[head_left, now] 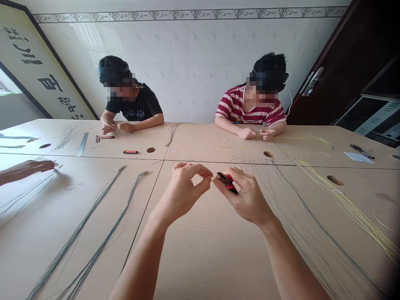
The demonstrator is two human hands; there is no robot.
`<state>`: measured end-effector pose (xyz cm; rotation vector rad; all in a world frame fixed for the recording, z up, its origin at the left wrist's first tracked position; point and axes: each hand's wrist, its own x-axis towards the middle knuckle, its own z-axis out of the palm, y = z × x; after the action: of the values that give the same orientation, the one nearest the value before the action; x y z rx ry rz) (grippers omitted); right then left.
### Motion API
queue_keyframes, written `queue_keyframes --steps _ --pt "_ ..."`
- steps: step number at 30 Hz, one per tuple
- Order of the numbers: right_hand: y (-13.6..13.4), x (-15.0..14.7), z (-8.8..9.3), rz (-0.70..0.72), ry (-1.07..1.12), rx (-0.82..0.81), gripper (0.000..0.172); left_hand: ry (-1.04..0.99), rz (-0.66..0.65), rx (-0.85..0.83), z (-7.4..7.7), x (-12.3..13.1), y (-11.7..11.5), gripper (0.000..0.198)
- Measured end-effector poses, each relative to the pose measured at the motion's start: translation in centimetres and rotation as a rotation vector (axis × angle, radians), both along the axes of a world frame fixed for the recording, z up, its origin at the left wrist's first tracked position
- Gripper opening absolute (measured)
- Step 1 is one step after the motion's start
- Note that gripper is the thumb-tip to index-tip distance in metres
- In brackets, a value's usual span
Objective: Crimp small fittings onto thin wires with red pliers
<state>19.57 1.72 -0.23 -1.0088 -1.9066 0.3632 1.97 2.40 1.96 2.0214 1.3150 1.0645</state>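
Note:
My left hand (pixel 187 187) is closed in a pinch, thumb against forefinger, on the end of a thin cord (pixel 213 176). Only a sliver of the cord shows, and any small fitting on it is too tiny to make out. Facing it, my right hand (pixel 246 196) grips a pair of pliers (pixel 229 182) with red and black handles. The dark jaws point left and lie close to the left fingertips. Whether the jaws touch the cord, I cannot tell. Both hands are just above the table.
Bundles of grey-green cords (pixel 90 216) lie to the left; a fine cord bundle (pixel 312 212) and yellow cords (pixel 350 208) lie to the right. Two people sit opposite, hands on the table (pixel 203 250). Another person's hand (pixel 40 166) reaches in at left. A ruler (pixel 83 143) lies farther back.

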Motion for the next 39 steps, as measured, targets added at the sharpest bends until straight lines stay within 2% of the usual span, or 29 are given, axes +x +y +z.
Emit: queue_keyframes --steps 9,18,22,28,34,39 --pt "0.1 0.0 -0.2 0.007 -0.008 -0.013 0.023 0.057 0.018 -0.013 0.6 0.1 -0.4 0.012" --pt "-0.1 0.1 0.2 0.0 -0.014 0.004 0.024 0.023 -0.018 0.004 0.6 0.1 -0.2 0.012" --pt "0.0 0.2 0.0 -0.005 0.035 -0.053 0.025 -0.013 -0.026 -0.022 0.8 0.0 -0.1 0.011" --pt "-0.3 0.0 0.3 0.03 0.168 -0.194 0.017 -0.119 -0.107 -0.092 1.1 -0.2 0.1 0.014" --pt "-0.7 0.1 0.5 0.028 0.199 -0.176 0.016 -0.237 -0.191 -0.166 1.0 -0.2 0.1 0.015" --pt "-0.7 0.2 0.6 -0.009 0.171 -0.127 0.018 -0.402 -0.332 -0.294 0.9 -0.2 0.5 0.012"
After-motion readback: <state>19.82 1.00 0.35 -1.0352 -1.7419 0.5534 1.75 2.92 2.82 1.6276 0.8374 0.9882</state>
